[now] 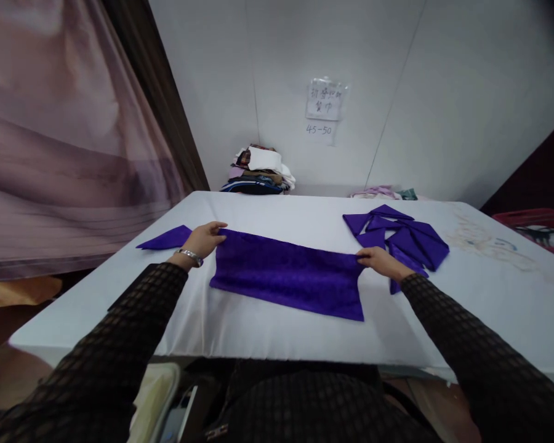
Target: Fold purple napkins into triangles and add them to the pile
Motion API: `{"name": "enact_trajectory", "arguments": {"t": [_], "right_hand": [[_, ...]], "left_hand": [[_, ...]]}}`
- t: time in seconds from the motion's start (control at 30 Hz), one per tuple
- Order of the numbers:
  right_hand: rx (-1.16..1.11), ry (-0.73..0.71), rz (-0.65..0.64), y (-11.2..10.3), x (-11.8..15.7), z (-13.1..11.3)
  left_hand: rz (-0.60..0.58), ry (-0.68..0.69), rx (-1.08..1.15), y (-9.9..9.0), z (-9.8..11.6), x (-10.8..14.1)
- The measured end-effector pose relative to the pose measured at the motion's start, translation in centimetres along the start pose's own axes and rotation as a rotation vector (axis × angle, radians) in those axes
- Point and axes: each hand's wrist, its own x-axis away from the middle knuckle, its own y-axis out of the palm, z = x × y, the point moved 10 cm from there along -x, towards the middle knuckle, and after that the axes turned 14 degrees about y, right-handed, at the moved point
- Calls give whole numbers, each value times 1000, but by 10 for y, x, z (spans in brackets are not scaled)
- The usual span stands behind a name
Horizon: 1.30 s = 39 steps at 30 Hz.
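Note:
A purple cloth napkin (286, 274), folded into a long rectangle, is stretched between my two hands above the white tablecloth. My left hand (205, 239), with a silver bracelet at the wrist, pinches its upper left corner. The upper right corner is gripped between the thumb and fingers of my right hand (383, 261). Just left of my left hand lies a purple napkin folded to a point (168, 239). Beyond my right hand, several folded purple napkins (418, 240) overlap in a loose pile, partly hidden by my right hand and forearm.
The white-covered table (277, 338) reaches to the wall. A stack of clothes (258, 169) stands behind its far edge, with more fabric (383, 192) to the right. Paper signs (324, 101) hang on the wall. A curtain (74, 135) borders the left; a red basket (535, 218) stands right.

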Motion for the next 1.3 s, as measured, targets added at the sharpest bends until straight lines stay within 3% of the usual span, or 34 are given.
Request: {"name": "enact_trajectory", "arguments": {"t": [0.23, 0.37, 0.5, 0.63, 0.77, 0.9, 1.07, 1.2, 1.3], "right_hand": [[-84, -219, 464, -100, 7, -48], [18, -271, 470, -118, 13, -67], [-37, -329, 673, -140, 35, -75], [-14, -285, 600, -131, 43, -64], [-46, -284, 582, -123, 46, -49], [33, -260, 404, -101, 10, -48], [106, -257, 432, -110, -27, -69], [117, -348, 599, -134, 3, -94], [181, -402, 649, -131, 39, -91]], "left_hand": [[58, 113, -124, -36, 53, -22], [111, 231, -165, -43, 81, -28], [275, 362, -216, -54, 101, -17], [88, 340, -246, -36, 93, -4], [19, 310, -212, -30, 81, 4], [-26, 187, -193, -15, 63, -18], [90, 131, -175, -16, 61, -60], [158, 232, -105, -39, 78, -64], [87, 363, -119, -48, 88, -37]]}}
